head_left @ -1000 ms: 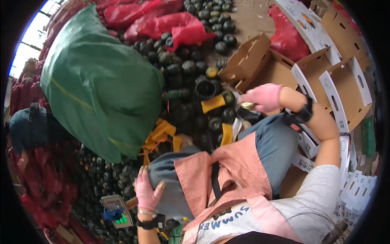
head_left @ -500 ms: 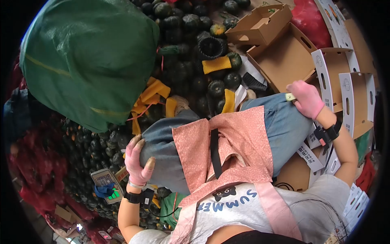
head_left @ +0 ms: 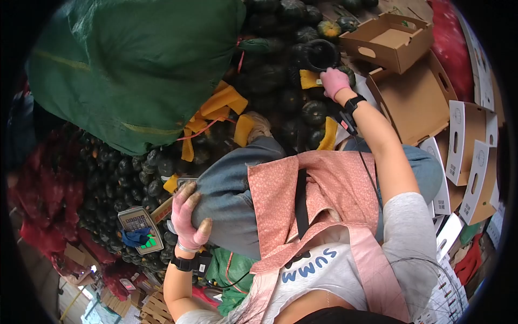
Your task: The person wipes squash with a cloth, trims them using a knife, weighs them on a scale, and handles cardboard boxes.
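My right hand (head_left: 335,82), in a pink glove, is closed on a small pale object (head_left: 319,82) too small to name. It is just beside a yellow foam strip (head_left: 309,79) and a black ring-shaped thing (head_left: 319,55) on the dark green squashes (head_left: 314,113). My left hand (head_left: 190,217), in a pink glove with soiled fingertips, rests with fingers spread against my left knee (head_left: 224,200). Its palm shows nothing held. Below and left of it lies a scale or calculator-like device (head_left: 141,229) with a blue cloth (head_left: 136,237) on it.
A large green sack (head_left: 145,65) bulges at upper left, with yellow strips (head_left: 221,102) at its edge. Open cardboard boxes (head_left: 413,102) stand at right, one tilted on another. Red net sacks (head_left: 48,189) lie at far left. A green bag (head_left: 232,275) is beside my lap.
My right hand has moved from my right knee forward and left to the squashes, still closed on the pale object. My left hand has stayed at my knee. The view has shifted.
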`<state>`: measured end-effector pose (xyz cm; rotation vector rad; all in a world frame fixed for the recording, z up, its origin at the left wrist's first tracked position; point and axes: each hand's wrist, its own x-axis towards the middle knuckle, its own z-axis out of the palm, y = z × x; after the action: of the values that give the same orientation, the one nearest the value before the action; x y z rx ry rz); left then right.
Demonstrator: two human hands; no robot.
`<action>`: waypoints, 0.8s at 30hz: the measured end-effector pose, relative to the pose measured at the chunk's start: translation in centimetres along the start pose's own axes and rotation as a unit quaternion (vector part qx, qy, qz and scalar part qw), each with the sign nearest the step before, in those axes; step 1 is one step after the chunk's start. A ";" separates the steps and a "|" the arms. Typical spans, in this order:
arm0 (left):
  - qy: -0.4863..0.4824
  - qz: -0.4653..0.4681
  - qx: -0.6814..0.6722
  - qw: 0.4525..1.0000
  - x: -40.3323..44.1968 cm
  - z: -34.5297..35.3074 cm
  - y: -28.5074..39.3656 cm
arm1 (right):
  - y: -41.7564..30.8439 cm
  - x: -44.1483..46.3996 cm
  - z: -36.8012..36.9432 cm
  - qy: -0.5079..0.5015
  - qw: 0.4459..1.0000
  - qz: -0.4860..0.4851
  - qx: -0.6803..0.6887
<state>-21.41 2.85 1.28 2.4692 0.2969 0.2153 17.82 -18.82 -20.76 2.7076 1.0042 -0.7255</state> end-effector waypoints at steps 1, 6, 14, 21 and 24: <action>-0.001 -0.005 -0.002 1.000 -0.1 0.0 -0.1 | 0.3 0.7 2.0 0.005 1.000 0.021 0.008; 0.001 -0.007 -0.010 1.000 -0.3 -0.1 -0.7 | 2.8 -0.2 0.9 0.009 0.997 -0.048 0.066; 0.021 0.016 -0.030 0.999 -0.2 0.0 -1.0 | 3.9 -3.7 -0.5 -0.146 0.967 -0.158 0.138; 0.042 0.005 -0.025 0.999 -0.3 0.4 -0.6 | 2.4 -6.1 2.9 -0.093 0.976 -0.174 0.092; 0.051 0.000 -0.029 0.998 -0.5 0.6 -0.5 | 3.9 -5.9 1.9 -0.018 0.993 -0.076 0.085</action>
<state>-21.86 2.78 0.49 2.4043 0.3291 0.3468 15.72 -25.74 -19.53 2.7719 1.2013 -0.9227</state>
